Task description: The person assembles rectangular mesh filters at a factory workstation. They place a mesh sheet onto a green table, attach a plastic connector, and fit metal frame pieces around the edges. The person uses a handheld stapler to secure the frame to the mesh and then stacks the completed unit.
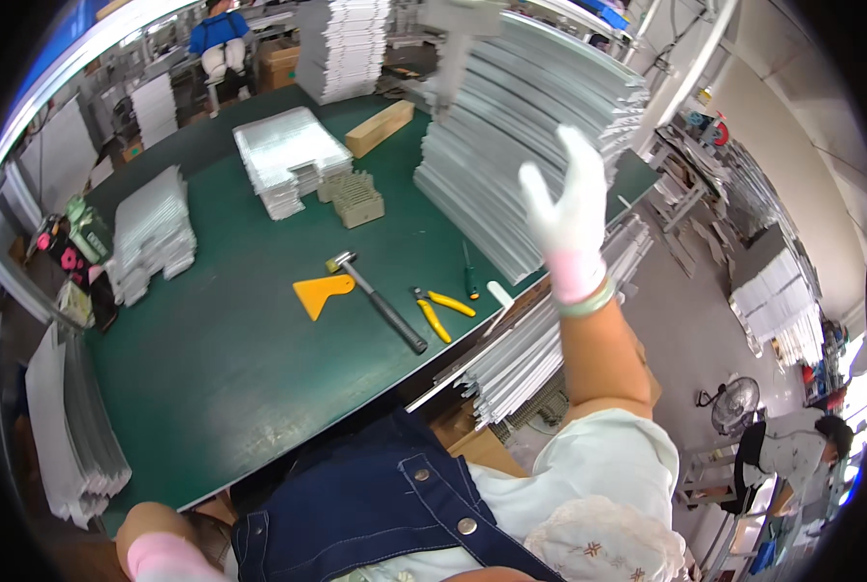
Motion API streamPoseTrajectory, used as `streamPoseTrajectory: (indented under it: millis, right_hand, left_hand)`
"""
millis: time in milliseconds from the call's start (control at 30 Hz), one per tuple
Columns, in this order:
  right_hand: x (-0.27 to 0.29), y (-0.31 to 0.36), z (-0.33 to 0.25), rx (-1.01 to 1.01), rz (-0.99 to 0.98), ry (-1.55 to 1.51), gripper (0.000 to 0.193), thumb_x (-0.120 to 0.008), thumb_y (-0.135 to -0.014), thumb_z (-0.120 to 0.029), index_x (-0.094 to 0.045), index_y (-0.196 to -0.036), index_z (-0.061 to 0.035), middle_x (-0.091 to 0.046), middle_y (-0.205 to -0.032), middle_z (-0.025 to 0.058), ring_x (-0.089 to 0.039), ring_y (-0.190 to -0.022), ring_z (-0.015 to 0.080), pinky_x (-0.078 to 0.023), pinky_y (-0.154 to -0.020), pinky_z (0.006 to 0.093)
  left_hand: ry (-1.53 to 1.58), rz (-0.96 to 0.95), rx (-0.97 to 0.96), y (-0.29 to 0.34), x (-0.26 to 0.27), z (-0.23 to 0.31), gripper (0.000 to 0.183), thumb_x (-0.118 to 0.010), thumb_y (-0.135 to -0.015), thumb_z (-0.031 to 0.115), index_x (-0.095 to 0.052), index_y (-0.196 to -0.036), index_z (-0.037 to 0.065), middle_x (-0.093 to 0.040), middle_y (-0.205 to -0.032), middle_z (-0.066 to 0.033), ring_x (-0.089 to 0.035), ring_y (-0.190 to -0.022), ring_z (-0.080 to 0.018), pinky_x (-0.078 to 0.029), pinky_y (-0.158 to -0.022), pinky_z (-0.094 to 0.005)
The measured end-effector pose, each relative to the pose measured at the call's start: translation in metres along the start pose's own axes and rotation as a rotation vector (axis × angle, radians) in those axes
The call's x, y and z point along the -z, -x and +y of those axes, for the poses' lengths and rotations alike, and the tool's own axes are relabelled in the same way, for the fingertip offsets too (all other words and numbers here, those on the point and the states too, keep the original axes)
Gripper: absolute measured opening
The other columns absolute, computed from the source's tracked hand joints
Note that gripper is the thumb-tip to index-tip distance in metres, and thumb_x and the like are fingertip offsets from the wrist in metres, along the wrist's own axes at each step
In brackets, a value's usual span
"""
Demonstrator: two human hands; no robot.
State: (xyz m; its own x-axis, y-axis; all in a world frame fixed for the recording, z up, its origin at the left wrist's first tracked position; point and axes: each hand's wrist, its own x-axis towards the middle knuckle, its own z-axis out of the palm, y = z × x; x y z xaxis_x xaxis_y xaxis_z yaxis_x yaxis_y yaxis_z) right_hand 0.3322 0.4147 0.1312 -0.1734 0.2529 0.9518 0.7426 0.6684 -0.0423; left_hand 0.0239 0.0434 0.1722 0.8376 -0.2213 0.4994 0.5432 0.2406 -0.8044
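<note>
Tall panel stack (pixel 496 145), silvery grey, layered; right hand (pixel 576 209) gloved

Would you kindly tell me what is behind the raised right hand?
Behind the right hand, a tall stack of silvery panels shows, with some green tabletop to the right; whatever the hand covers cannot be seen.

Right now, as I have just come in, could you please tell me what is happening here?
At a green table, the person's gloved right hand is raised, open and seemingly empty, near a tall stack of grey sheets; contact is unclear. The left hand is cut off at the pink cuff. A hammer, pliers, a screwdriver and an orange scraper lie on the table, unheld.
</note>
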Motion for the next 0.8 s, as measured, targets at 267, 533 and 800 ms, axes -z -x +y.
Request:
streamPoseTrajectory:
  millis: [267, 533, 800]
  right_hand:
    - [-0.037, 0.212, -0.154, -0.034, -0.686, -0.657, 0.041, -0.068, -0.085, -0.011, -0.06, -0.124, 0.0018, -0.062, -0.126, 0.023, -0.058, -0.117, 0.042, -0.045, -0.102, 0.0475]
    - [-0.074, 0.254, -0.234, 0.269, -0.821, -0.635, 0.037, -0.069, -0.084, -0.015, -0.062, -0.116, 0.0015, -0.063, -0.12, 0.0227, -0.057, -0.116, 0.0426, -0.045, -0.1, 0.0513]
    - [-0.077, 0.26, -0.24, 0.312, -0.758, -0.579, 0.034, -0.067, -0.083, -0.015, -0.062, -0.112, 0.0027, -0.064, -0.117, 0.0215, -0.058, -0.114, 0.0425, -0.045, -0.098, 0.0512]
  left_hand:
    - [-0.06, -1.221, 0.688, 0.14, 0.046, -0.041, 0.046, -0.077, -0.076, 0.023, -0.066, -0.118, 0.008, -0.058, -0.134, -0.0177, -0.05, -0.127, -0.0419, -0.036, -0.109, -0.0566]
    - [-0.541, -2.295, 1.505, 0.272, 0.218, -0.188, 0.077, -0.065, -0.084, 0.055, -0.051, -0.143, 0.008, -0.053, -0.144, -0.0166, -0.051, -0.133, -0.0332, -0.042, -0.11, -0.0422]
    - [-0.501, -2.08, 1.742, 0.352, 0.31, -0.226, 0.101, -0.075, -0.078, 0.055, -0.033, -0.153, 0.002, -0.045, -0.152, -0.0199, -0.043, -0.141, -0.0332, -0.033, -0.118, -0.0404]
